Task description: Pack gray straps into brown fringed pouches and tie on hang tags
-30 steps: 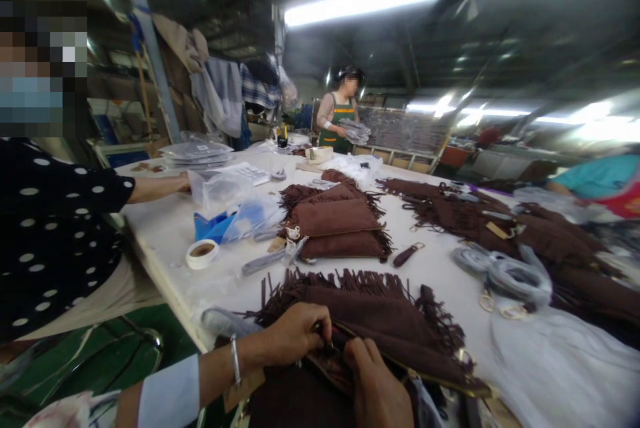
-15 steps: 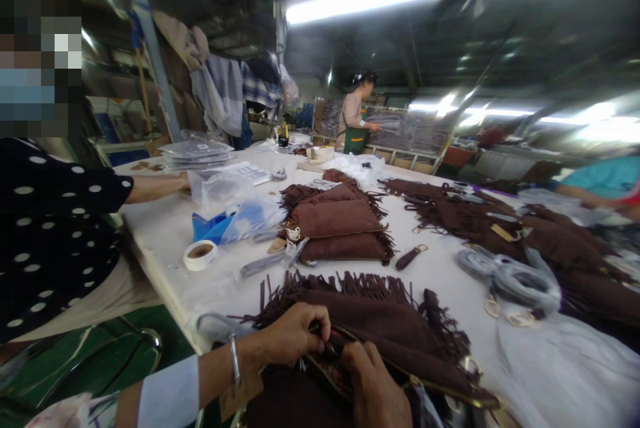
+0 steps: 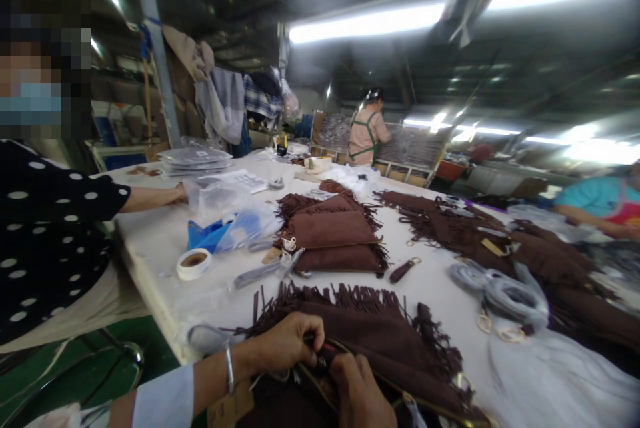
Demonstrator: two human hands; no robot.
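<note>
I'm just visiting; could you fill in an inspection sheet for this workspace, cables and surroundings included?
Surface: white table, crowded.
Job's things: dark brown fringed bag, zip opening parted.
Clutter: tape roll, plastic-wrapped coiled straps, stacked brown bags.
Hands: left hand and right hand both at the bag's opening; exact grip unclear.
Cables: nothing seen.
Surroundings: co-worker in polka-dot top at the picture's left; another in green-strapped apron by wrapped stacks; overhead lights lit.
</note>
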